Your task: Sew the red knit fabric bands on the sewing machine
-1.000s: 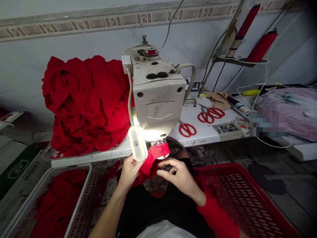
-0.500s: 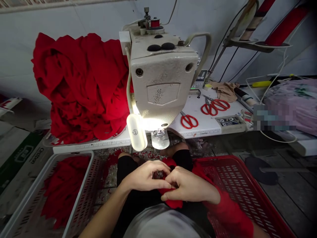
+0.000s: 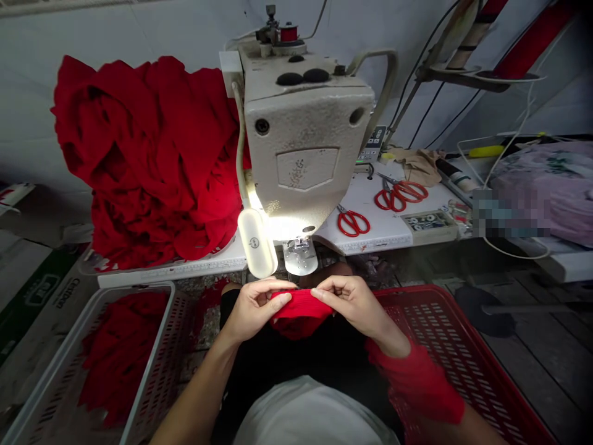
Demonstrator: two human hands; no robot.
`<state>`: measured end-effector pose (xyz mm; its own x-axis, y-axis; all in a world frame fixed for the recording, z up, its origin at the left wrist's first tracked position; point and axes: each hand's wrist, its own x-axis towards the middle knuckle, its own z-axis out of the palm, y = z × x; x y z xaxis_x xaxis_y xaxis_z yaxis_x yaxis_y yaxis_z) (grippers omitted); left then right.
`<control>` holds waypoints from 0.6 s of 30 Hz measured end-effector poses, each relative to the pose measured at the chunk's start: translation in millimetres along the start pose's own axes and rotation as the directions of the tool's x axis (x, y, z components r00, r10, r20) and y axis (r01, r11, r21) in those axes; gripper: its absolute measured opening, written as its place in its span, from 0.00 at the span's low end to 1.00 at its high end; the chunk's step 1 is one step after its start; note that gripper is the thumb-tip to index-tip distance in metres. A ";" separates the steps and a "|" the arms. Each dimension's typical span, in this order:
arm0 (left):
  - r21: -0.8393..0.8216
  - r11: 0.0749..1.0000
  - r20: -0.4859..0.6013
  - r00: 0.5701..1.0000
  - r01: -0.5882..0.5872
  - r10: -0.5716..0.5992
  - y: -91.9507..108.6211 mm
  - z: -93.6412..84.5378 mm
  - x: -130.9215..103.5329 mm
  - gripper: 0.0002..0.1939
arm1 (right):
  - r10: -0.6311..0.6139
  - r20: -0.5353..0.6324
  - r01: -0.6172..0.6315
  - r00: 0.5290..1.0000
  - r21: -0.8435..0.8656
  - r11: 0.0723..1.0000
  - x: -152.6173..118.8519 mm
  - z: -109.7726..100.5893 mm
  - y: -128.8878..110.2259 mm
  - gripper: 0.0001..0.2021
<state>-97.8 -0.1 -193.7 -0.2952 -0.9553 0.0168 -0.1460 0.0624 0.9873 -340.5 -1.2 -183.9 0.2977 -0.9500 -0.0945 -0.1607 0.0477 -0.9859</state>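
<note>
A piece of red ribbed fabric point(image 3: 303, 309) is stretched between my two hands, above my lap and in front of the sewing machine point(image 3: 308, 136). My left hand point(image 3: 252, 309) pinches its left end between thumb and fingers. At the right end, my right hand point(image 3: 354, 306) grips the upper edge in the same way. The lower part of the fabric hangs in folds over my dark shorts. Just beyond my hands is the machine's presser foot point(image 3: 302, 244), lit by a lamp point(image 3: 257, 243). A red cloth band covers my right wrist.
A tall heap of red fabric point(image 3: 152, 154) stands left of the machine. Red-handled scissors point(image 3: 353, 222) and a small parts tray point(image 3: 428, 225) lie on the right of the table. A white basket point(image 3: 169, 309) with red pieces is at left, a red basket point(image 3: 445, 334) at right.
My hands have moved apart and slightly up. The red fabric, bunched between them before, is now spread with its ribbed edge held level.
</note>
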 end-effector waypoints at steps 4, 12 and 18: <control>0.283 0.942 -0.045 0.978 -0.182 0.203 11.8 -5.3 5.0 0.11 | -0.161 -0.080 0.145 0.984 -0.176 0.974 -0.1 2.3 -22.4 0.12; 0.060 0.998 -0.187 0.982 0.014 -0.002 12.5 -4.8 24.2 0.12 | -0.206 -0.250 0.164 0.946 -0.177 0.970 22.0 -6.0 -18.8 0.11; 0.021 1.000 -0.280 0.960 -0.013 0.018 21.4 -0.9 49.0 0.12 | -0.098 -0.303 0.124 0.948 0.070 0.990 44.0 -15.6 -4.1 0.15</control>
<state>-114.6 -45.8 -171.6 -0.0218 -0.9967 0.0785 -0.1621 0.0810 0.9834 -341.5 -48.0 -181.8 0.0127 -0.9987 0.0488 -0.0566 -0.0495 -0.9972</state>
